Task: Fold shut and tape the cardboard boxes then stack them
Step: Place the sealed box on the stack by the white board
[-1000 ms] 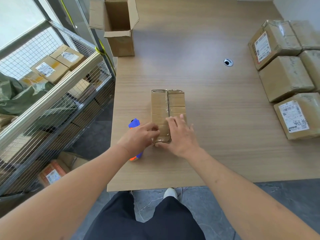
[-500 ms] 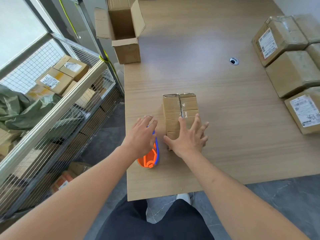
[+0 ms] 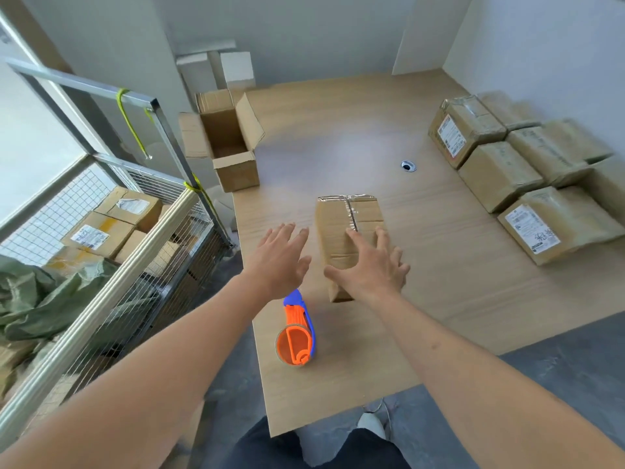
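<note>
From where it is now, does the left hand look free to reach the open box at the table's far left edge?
Probably yes: the left hand is open and holds nothing, and the bare table lies between it and the open box. It looks a long stretch.

White shipping labels [image 3: 531,228] with barcodes sit on the taped parcels [image 3: 554,225] right of the hands, their print too small to read.
</note>
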### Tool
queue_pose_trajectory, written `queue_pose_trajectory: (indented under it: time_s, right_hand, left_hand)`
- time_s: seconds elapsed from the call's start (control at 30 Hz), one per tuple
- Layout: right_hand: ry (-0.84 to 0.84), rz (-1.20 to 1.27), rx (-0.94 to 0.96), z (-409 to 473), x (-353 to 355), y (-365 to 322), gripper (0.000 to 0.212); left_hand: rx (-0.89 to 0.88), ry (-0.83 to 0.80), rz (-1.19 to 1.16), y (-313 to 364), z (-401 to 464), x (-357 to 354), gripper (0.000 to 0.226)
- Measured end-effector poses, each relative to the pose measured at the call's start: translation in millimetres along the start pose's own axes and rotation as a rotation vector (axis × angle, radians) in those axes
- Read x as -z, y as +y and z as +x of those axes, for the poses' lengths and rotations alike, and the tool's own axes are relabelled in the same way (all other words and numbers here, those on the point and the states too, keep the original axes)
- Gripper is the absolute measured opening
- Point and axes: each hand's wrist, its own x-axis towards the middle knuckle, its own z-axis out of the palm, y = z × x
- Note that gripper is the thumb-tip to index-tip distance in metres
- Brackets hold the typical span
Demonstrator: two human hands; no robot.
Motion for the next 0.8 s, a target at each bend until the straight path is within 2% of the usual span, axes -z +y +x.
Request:
queue_pose_trajectory:
  time_s: [0.33, 0.67, 0.8]
  right_hand:
    - [0.156, 0.031, 0.046, -8.6, 123.7, -16.6, 0.1]
    - [0.259, 0.069, 0.179, -6.1, 235.3, 18.7, 0.094]
    - [0.282, 0.075, 0.217, 0.3, 270.9, 42.9, 0.093]
  left_hand:
    - [-0.079, 0.146, 0.074, 36.4, 17.8, 113.7, 0.066]
    - [-0.078, 0.304, 0.079, 116.1, 24.9, 190.5, 0.067]
    - [-0.065, 0.317, 0.089, 152.4, 35.7, 206.4, 0.068]
